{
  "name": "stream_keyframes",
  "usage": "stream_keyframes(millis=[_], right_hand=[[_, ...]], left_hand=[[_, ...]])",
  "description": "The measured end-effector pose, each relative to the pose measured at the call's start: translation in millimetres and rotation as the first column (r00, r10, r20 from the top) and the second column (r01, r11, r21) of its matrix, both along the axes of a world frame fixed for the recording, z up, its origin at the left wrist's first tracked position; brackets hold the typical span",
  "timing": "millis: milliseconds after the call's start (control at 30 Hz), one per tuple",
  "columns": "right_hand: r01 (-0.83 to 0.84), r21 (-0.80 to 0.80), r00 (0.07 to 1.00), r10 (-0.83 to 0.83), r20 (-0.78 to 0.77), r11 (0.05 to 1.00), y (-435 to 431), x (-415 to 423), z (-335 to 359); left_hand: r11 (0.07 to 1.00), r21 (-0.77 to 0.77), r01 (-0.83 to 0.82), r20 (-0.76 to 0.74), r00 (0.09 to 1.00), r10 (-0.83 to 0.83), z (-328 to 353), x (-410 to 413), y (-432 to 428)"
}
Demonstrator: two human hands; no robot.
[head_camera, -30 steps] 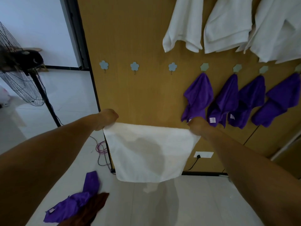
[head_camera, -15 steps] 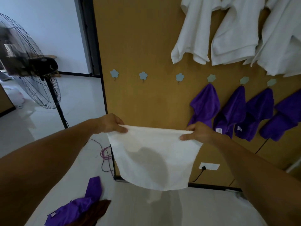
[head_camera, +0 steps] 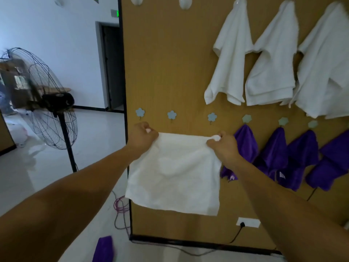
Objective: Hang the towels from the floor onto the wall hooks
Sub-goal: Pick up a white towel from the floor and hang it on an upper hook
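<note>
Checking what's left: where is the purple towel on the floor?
In the head view, the purple towel lies on the floor at the bottom edge, left of centre, beside the base of the wall panel, under the held white towel.

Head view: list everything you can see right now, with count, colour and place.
held towel: one, white, spread in front of the board
white towels: three, white, hung along the upper row at right
purple towels: four, purple, hung along the lower row at right
floor towel: one, purple, on the floor at the bottom edge
flower hooks: six, three pale blue and bare, three greenish with purple towels
round hooks: two bare, white, top edge
board: one, brown, upright
fan: one, black, standing at left
socket: one, white, low on the board
cable: one coil, purplish, on the floor by the board's left edge
left hand: grips the held towel's top left corner
right hand: grips its top right corner
</note>
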State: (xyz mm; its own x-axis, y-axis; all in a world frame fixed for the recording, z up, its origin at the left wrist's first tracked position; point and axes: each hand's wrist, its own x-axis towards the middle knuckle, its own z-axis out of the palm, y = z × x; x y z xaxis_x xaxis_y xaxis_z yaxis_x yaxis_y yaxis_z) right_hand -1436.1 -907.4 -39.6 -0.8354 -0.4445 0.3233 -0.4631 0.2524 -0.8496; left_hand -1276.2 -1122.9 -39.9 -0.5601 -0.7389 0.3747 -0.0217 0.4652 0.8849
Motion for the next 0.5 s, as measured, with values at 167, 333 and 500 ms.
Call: stream_keyframes(millis=[167,333,500], right_hand=[[-0.038,-0.074,0.998,0.042,0.054,0.997,-29,6,26],[-0.244,0.033,0.968,0.241,0.063,0.969,-40,0,48],[-0.351,0.079,0.936,0.347,0.059,0.933,-56,-3,74]], left_hand=[[0.981,-0.129,0.142,0.080,0.988,-0.133,26,-6,-11],[0.906,-0.148,0.397,0.355,0.876,-0.326,51,-7,-35],[0.821,-0.056,0.568,0.498,0.729,-0.470,90,-8,-58]])
